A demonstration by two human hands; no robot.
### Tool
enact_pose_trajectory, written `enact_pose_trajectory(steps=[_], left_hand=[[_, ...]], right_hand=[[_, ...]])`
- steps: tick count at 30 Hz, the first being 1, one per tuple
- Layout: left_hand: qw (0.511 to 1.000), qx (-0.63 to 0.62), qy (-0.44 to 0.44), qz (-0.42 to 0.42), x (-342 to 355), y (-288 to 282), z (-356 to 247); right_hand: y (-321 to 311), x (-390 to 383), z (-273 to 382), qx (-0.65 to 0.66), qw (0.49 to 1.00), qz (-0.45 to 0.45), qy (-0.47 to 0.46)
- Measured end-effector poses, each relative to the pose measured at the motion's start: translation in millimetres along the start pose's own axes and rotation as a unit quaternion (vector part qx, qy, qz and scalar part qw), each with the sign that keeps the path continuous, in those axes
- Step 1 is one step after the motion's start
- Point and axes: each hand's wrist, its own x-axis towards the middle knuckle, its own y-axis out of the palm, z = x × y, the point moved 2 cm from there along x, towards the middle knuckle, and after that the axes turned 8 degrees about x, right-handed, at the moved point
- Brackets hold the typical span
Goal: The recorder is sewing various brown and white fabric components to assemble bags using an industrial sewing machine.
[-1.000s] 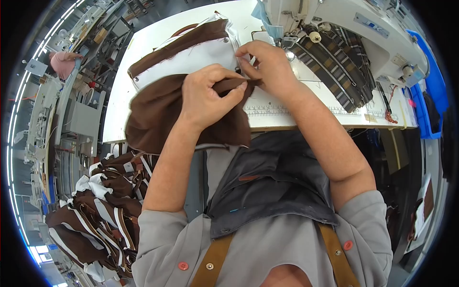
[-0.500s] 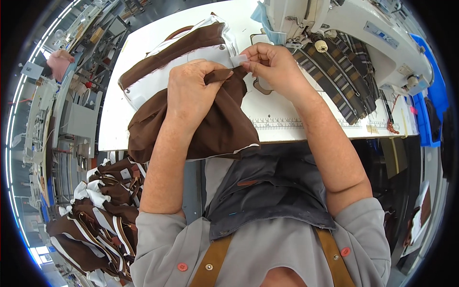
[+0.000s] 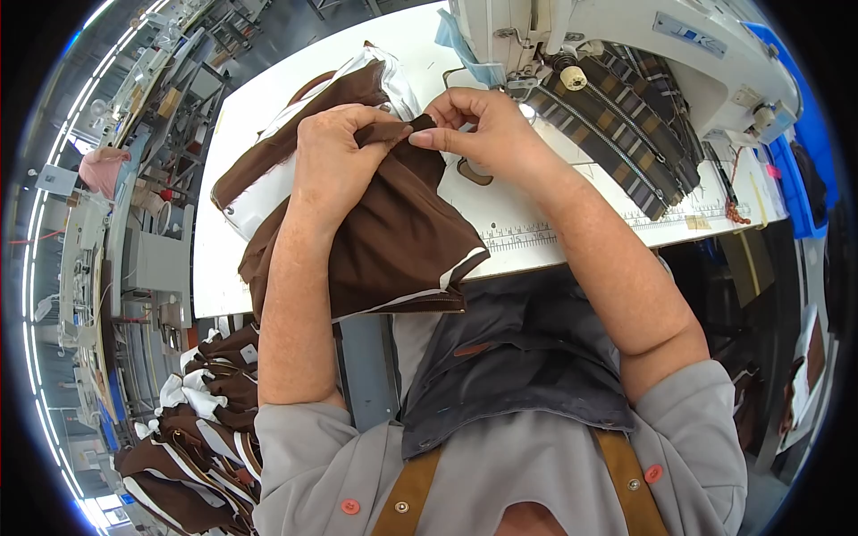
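Note:
A brown and white fabric bag lies over the left part of the white sewing table, its lower end hanging past the front edge. My left hand is closed on a folded brown edge of it, thumb on top. Close beside it, my right hand pinches a dark corner of the same fabric between thumb and fingers. The bag's white lining and a brown strip with a rounded handle show beyond my left hand. Just past my right hand stands the sewing machine.
Striped fabric pieces with zippers lie under the machine arm. A light blue cloth hangs at the machine's left. A blue bin stands at the right. More brown and white bags are piled below left.
The small white tag by my right fingertips no longer shows. Both hands and the bag appear slightly further left in the view, and the bag's lower edge hangs lower.

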Motion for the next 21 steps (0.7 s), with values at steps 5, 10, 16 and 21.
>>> enact_pose_trajectory(steps=[5, 10, 16, 21], left_hand=[[1.0, 0.028, 0.009, -0.001, 1, -1, 3], [0.981, 0.172, 0.075, -0.057, -1, -1, -3], [0.929, 0.29, 0.178, -0.149, 9, -7, -2], [0.919, 0.31, 0.222, -0.097, 21, -5, 13]], right_hand=[[8, 1, 2, -0.018, 0.999, -0.029, -0.011], [7, -2, 3, -0.055, 0.997, -0.042, -0.035], [12, -12, 15, -0.17, 0.97, -0.064, -0.162], [13, -12, 19, -0.12, 0.988, -0.047, -0.081]])
